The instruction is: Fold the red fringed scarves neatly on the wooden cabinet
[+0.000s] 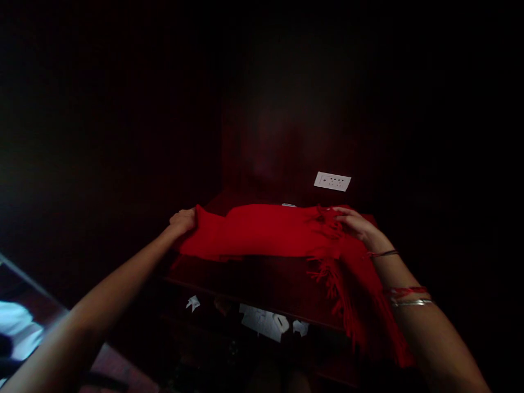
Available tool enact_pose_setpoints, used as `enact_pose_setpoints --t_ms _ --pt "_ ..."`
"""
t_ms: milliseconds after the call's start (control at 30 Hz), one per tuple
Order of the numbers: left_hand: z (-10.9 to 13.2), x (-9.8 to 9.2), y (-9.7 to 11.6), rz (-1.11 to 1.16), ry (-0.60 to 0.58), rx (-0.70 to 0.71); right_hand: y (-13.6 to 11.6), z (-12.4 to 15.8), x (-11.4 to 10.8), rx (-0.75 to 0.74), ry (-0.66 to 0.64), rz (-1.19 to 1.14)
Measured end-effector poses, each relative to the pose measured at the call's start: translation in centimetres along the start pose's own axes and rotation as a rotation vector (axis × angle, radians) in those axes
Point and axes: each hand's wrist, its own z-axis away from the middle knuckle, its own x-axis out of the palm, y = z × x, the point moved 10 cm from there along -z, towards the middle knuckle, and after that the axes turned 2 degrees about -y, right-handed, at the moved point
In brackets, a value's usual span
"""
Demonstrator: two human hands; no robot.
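Observation:
A red fringed scarf (262,232) lies folded across a dark wooden table (262,281). My left hand (183,220) grips its left end with closed fingers. My right hand (355,224) rests on the scarf's right part, fingers spread among the tassels. From there the scarf hangs over the table's front edge beside my right forearm, which wears bangles (405,297). The room is very dark.
A white socket plate (332,181) sits on the dark wall behind the table. Pale scraps (266,322) show on a lower shelf under the tabletop. Something light blue (16,327) lies at the far left. A small pale object (289,205) peeks out behind the scarf.

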Motion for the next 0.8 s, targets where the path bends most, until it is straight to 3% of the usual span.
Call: enact_pose_setpoints --t_ms 67,167,267,333,433,567,700,800 --pt "0.3 -0.5 -0.3 -0.061 0.075 -0.037 0.7 0.8 -4.6 0.055 0.063 -0.039" --pt "1.1 0.8 2.4 -0.127 0.152 0.083 2.8 1.4 -10.7 0.124 0.224 0.059" --pt "1.5 3.9 5.5 -0.091 0.028 0.225 4.7 1.5 -14.8 0.227 0.373 0.472" --pt "1.4 4.8 6.3 -0.038 -0.01 0.229 5.2 1.4 -15.6 0.278 0.444 0.78" --pt "1.3 4.0 6.6 -0.011 0.07 0.162 4.4 0.7 -12.5 0.144 0.448 1.072" --pt "1.4 4.7 7.3 -0.043 -0.047 0.153 4.3 -0.3 -2.7 -0.17 0.111 1.31" --pt "0.4 2.9 4.4 0.062 0.01 -0.056 4.7 -0.5 3.1 -0.291 -0.067 1.424" --pt "-0.4 1.7 2.5 0.23 -0.046 -0.099 3.8 -1.1 6.5 -0.397 -0.158 1.297"
